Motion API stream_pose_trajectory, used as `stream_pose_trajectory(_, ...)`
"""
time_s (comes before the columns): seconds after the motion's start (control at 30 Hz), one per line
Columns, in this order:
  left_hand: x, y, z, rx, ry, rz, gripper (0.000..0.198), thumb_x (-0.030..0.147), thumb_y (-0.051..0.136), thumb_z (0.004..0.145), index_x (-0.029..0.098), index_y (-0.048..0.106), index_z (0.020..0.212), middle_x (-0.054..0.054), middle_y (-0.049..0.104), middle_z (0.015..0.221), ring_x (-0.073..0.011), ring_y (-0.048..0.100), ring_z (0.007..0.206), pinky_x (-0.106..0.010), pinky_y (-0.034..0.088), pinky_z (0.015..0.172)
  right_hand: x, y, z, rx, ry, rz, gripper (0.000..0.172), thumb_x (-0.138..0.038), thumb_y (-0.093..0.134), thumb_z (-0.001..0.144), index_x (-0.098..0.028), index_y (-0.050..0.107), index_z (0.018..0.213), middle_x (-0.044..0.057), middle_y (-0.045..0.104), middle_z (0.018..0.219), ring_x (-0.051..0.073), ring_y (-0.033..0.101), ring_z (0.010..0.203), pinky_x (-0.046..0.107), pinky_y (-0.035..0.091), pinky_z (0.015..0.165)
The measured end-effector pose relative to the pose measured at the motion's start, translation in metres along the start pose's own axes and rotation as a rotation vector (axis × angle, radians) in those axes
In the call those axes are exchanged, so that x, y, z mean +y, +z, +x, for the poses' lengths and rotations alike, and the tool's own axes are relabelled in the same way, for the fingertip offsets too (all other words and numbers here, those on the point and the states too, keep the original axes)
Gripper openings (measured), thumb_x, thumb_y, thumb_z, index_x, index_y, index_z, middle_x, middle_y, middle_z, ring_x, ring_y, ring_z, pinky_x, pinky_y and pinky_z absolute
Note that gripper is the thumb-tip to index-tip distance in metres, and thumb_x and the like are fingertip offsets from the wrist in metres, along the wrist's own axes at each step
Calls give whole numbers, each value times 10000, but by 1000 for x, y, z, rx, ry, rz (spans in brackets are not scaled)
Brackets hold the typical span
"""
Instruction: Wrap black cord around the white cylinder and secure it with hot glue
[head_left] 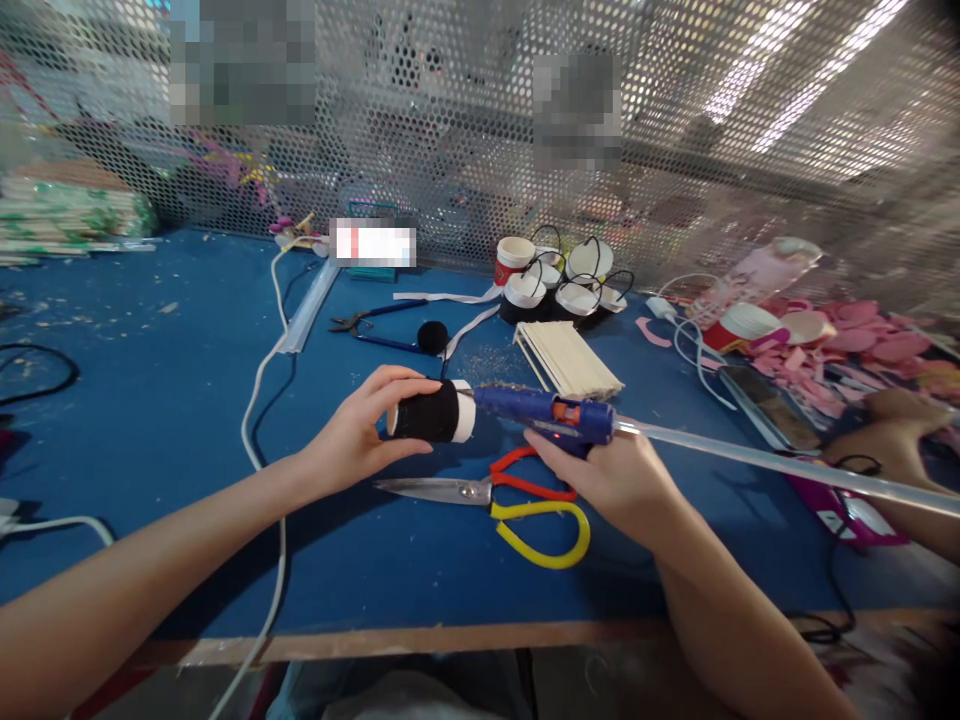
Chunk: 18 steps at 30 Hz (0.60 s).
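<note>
My left hand (375,425) is wrapped round a small paper cup (427,412) with a black band, which lies on its side with its white end to the right. My right hand (611,475) grips a blue glue gun (544,408) by its handle. The gun's nozzle points left and meets the white end of the cup; whether it touches cannot be made out. From the gun's back a long clear glue stick (750,458) runs off to the right. Below the cup and gun lie scissors (476,490) with one red and one yellow handle loop.
Behind my hands are pliers (375,325), a black disc (432,337), wooden sticks (568,360) and several cups (577,285). A white cable (259,395) crosses the blue table (172,420) at left. At right are a phone (769,408), pink pieces (862,345) and another person's hand (889,430).
</note>
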<state>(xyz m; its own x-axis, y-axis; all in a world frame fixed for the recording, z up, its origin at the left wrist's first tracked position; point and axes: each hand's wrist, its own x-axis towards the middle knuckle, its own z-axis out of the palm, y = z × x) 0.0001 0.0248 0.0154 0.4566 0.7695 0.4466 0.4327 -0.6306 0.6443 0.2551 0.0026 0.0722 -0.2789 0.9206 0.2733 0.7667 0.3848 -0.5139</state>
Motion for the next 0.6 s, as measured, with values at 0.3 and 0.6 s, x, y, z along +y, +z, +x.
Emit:
stream_pose_trajectory(0.3,-4,5,1,72,-157,-261,532,300,694,705,246,475,1187,-81,505,1167,-239,507,1084,-397,470,889,15,-4,13,-47,278,320,261,-406,616,710,-149,579,733,-36,519,457,100,470,390,234,401,403)
stream_pose_trajectory(0.6,-5,4,3,92,-485,-682,489,376,627,754,232,466,1193,-55,548,1048,-149,583,772,-284,548,626,82,-14,67,155,461,-150,389,-483,497,775,-111,601,726,108,648,684,202,606,621,284,421,552)
